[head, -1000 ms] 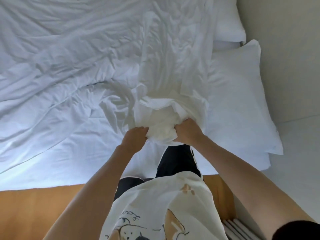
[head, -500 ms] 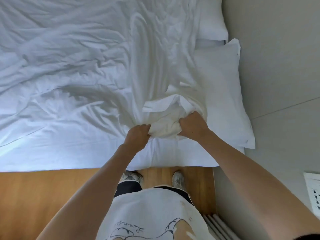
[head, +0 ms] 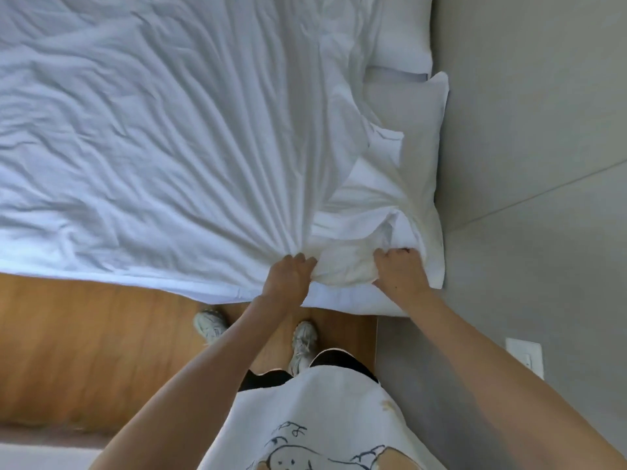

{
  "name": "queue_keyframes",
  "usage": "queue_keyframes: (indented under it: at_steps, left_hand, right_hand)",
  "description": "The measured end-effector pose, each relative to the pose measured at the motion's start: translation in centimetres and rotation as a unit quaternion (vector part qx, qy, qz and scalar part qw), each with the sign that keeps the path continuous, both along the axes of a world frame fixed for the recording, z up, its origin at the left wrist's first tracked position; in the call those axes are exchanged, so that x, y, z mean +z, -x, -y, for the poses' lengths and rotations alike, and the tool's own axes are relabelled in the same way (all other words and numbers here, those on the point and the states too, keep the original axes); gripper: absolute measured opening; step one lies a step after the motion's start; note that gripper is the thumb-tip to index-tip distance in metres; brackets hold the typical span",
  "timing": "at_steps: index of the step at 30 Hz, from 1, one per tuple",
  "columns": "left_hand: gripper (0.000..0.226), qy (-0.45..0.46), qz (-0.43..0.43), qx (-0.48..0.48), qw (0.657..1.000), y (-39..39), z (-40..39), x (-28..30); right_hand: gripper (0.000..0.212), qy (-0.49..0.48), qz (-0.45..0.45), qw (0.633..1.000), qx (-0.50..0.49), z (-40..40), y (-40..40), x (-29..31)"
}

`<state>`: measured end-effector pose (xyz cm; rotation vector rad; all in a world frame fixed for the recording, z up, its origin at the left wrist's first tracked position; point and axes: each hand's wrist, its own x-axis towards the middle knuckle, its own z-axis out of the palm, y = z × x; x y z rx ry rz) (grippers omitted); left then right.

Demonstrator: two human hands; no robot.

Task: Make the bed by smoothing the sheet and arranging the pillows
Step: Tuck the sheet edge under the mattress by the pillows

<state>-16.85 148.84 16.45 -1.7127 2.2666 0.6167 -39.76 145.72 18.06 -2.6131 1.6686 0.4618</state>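
Sheet (head: 176, 147): white and creased, spread over the bed, with its near corner bunched at the bed's edge by the wall; long folds fan out from that bunch across the bed.
Left hand (head: 288, 278): fingers curled tight round the left side of the bunched corner.
Right hand (head: 398, 271): fingers curled round the right side of the same bunch, knuckles up, just beside the near pillow.
Shoes (head: 303, 342): two pale trainers on the wooden floor (head: 84, 351), close against the bed's edge.
Near pillow (head: 417, 157): white, lying along the grey wall (head: 526, 130), its inner side partly under the folded sheet.
Far pillow (head: 403, 32): white, beyond the near one, against the same wall.
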Motion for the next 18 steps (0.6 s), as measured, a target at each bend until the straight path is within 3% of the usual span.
queue_keyframes:
  at_steps: [2,5,10,18]
  left_hand:
    - [0.035,-0.056,0.047,-0.068,0.995,1.0,-1.7,-0.9]
    - [0.037,-0.135,0.059,-0.078,0.986,2.1,-4.7,-2.6]
    - [0.034,-0.156,0.014,0.006,0.988,-0.6,-6.6,-3.6]
    - [0.035,-0.161,-0.047,0.195,0.966,-11.7,-8.7,-2.6]
  right_hand:
    - [0.044,-0.143,-0.117,0.982,-0.048,-1.9,0.1,-1.4]
    - [0.041,-0.303,-0.152,0.939,-0.064,-4.2,-0.5,-3.4]
    - [0.028,-0.273,-0.060,0.960,-0.030,-4.3,-3.2,-4.1]
    - [0.023,-0.279,-0.059,0.958,-0.019,-2.5,-11.1,-4.1]
